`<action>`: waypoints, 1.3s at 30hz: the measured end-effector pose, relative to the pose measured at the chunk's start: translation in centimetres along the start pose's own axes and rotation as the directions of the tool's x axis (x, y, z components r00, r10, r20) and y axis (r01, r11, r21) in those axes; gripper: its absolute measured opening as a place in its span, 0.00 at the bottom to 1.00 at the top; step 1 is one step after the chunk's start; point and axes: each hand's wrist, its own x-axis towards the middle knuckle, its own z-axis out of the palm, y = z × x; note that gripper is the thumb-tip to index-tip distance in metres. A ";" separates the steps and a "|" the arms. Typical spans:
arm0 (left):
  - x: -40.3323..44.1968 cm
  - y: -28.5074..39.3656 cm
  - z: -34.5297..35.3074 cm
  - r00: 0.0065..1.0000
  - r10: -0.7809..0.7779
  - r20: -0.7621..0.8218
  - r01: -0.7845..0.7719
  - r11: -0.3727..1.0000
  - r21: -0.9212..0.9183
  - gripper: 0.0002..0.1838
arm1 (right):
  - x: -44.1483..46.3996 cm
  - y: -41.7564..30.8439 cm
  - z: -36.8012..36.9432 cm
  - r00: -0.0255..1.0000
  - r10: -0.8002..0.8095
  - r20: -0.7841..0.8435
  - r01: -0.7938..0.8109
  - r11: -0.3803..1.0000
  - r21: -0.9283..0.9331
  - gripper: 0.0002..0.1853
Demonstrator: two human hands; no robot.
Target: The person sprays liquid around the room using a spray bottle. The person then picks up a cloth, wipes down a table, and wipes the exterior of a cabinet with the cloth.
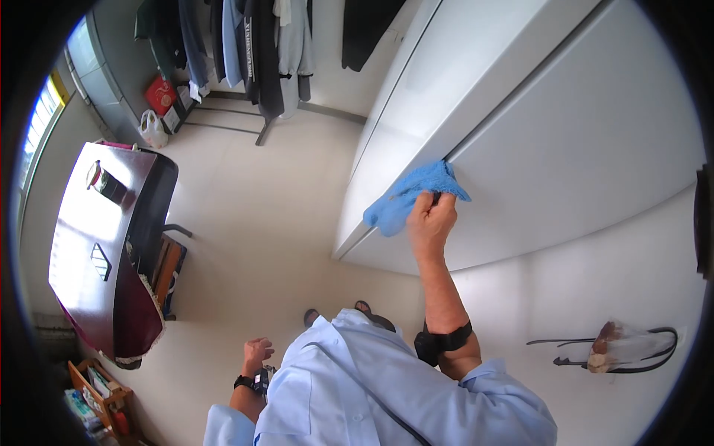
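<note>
A fluffy blue cloth is bunched in my right hand, its fingers closed on it. The cloth lies against the edge of a white cabinet, across the dark gap between its panels. Something small and dark shows by my right fingers; I cannot make out what it is. Down by my left side hangs my left hand, with loosely bent fingers and nothing visible in it. It is apart from the cabinet and the cloth.
On the left stands a dark, shiny table with a jar on top. Clothes hang on a rack at the back. A wooden shelf is at lower left. A bag hangs on the right wall.
</note>
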 end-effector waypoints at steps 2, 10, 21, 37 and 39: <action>-0.6 -0.1 0.1 1.000 0.009 -0.019 -0.009 1.000 -0.012 0.14 | -0.5 0.9 0.6 0.998 -0.052 -0.032 0.054 0.997 0.052 0.08; 1.9 -0.9 -1.3 0.997 0.073 -0.025 -0.073 0.997 0.017 0.10 | 0.1 0.2 -1.1 0.975 0.215 0.057 -0.223 0.945 0.239 0.08; -1.5 26.8 15.2 0.597 0.701 0.390 -0.766 0.643 0.016 0.20 | 1.4 -0.9 -2.5 0.860 0.453 0.237 -0.497 0.633 0.593 0.13; -11.7 35.1 29.1 0.395 0.850 0.349 -0.840 0.488 -0.237 0.13 | 1.8 -0.9 -2.9 0.857 0.449 0.251 -0.506 0.647 0.570 0.10; -11.8 35.1 29.2 0.403 0.842 0.358 -0.838 0.497 -0.226 0.13 | 1.9 -0.9 -2.9 0.858 0.449 0.248 -0.505 0.651 0.567 0.10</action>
